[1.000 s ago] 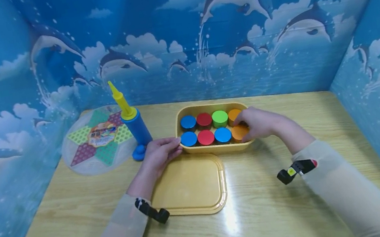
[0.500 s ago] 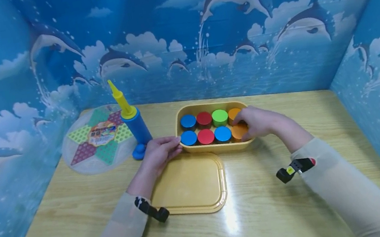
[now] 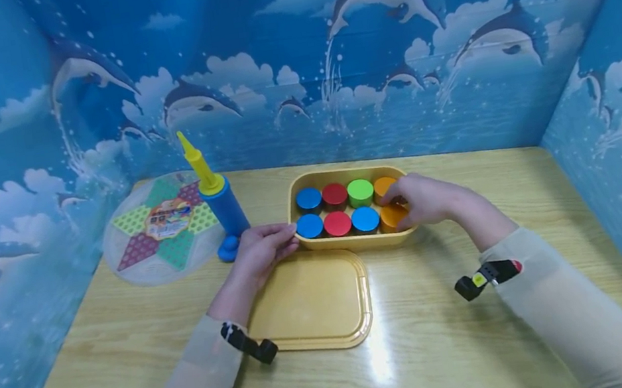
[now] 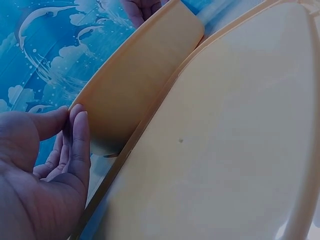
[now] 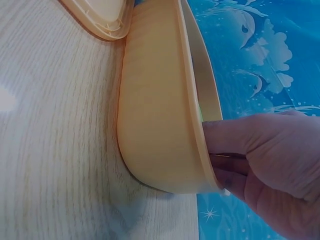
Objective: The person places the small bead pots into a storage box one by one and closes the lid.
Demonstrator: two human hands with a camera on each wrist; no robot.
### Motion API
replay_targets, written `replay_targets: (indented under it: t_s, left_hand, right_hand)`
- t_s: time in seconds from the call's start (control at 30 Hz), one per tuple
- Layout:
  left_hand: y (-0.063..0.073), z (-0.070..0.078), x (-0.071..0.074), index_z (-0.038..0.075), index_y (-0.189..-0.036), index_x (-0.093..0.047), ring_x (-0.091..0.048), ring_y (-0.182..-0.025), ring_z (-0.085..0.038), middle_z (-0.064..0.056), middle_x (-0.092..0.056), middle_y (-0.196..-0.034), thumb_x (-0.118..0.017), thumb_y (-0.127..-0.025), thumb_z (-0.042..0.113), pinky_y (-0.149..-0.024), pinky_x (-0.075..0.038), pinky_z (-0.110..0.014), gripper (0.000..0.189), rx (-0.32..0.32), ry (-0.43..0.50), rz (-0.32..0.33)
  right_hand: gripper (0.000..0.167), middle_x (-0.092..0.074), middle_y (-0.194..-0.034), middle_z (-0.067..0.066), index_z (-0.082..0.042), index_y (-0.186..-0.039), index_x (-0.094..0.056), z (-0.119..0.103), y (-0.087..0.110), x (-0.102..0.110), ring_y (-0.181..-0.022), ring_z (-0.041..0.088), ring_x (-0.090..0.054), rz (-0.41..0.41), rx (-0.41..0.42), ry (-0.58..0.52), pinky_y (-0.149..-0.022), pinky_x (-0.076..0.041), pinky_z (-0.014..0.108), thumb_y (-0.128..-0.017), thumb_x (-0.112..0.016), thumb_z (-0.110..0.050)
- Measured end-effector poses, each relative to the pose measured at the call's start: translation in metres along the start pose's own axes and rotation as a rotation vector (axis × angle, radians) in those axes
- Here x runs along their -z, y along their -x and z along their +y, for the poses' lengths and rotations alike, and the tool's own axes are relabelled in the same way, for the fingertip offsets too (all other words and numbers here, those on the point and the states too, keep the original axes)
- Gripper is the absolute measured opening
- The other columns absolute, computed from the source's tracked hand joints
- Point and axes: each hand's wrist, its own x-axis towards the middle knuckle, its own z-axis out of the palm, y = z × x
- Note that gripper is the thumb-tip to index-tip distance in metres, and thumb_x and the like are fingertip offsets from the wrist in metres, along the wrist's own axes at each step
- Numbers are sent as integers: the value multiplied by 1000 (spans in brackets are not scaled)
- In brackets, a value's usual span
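A yellow plastic box (image 3: 348, 243) holds two rows of round tubs with blue, red, green and orange tops. My left hand (image 3: 261, 248) pinches the box's left end at the rim between thumb and fingers, seen close up in the left wrist view on the box wall (image 4: 135, 75). At the other end my right hand (image 3: 423, 200) reaches over the rim, fingers curled down around the front orange-topped tub (image 3: 390, 217). Just behind it sits another orange-topped tub (image 3: 384, 187). In the right wrist view the box wall hides my right fingertips.
The yellow lid (image 3: 309, 301) lies flat on the wooden table (image 3: 460, 346) in front of the box, partly under my left wrist. Left of the box stand a blue and yellow hand pump (image 3: 222, 207) and a round star-patterned game board (image 3: 165, 229). Dolphin-printed curtains (image 3: 295, 89) enclose the table.
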Motion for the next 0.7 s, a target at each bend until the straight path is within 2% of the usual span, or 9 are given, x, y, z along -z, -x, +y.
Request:
replay_targets:
  t_s: [0.4, 0.7]
  left_hand:
    - [3, 1, 0, -1, -122, -74, -77, -95, -25, -18, -75, -112, -77, -99, 13, -85, -64, -32, 27, -30, -29, 22]
    - [12, 10, 8, -4, -122, -73, -77, -97, -28, -20, -76, -109, -75, -102, 16, -86, -64, -36, 28, -90, -111, -9]
  right_hand:
    - [51, -68, -134, 21, 4, -136, -67, 3, 16, 2, -127, 43, -62, 100, 22, -143, -107, -52, 58, -90, -85, -4]
    - [51, -67, -135, 20, 2, -138, -65, 1, 29, 4, -126, 40, -61, 199, 32, -188, -110, -50, 58, -92, -84, -11]
